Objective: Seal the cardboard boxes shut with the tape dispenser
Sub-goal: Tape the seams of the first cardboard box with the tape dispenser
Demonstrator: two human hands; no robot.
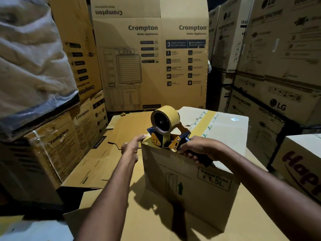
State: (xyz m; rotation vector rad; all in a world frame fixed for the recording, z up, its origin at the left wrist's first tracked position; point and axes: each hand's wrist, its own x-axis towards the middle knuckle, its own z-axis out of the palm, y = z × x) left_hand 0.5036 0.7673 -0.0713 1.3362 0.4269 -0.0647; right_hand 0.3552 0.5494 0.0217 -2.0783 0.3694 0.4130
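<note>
two bare forearms reach in from the lower edge, the left forearm (111, 197) rising toward the middle and the right forearm (271, 188) coming in from the right. the right grip (199, 148) is clamped round the dark handle (201, 158) of the tape dispenser (166, 136), fingers wrapped under it. the dispenser sits on the near top edge of the cardboard box (191, 181), its yellow frame tipped over that edge and its tape roll (165, 119) standing upright above the box top. the left grip (132, 146) is just beside the dispenser, fingers curled onto the box's near left top corner.

a yellowish strip of tape (205, 121) runs across the box top toward the far side. the box's front face shows a green arrow pointing up and a label reading "x 1.5l". the box stands on a flat sheet of cardboard (156, 225).

to the left lie flattened cartons (104, 153). behind stands a tall crompton carton (151, 66). stacked lg washing machine cartons (278, 49) fill the right side, and a plastic-wrapped bundle (29, 58) sits on crompton boxes at the left. another carton (298, 162) with red lettering stands at the right edge.
</note>
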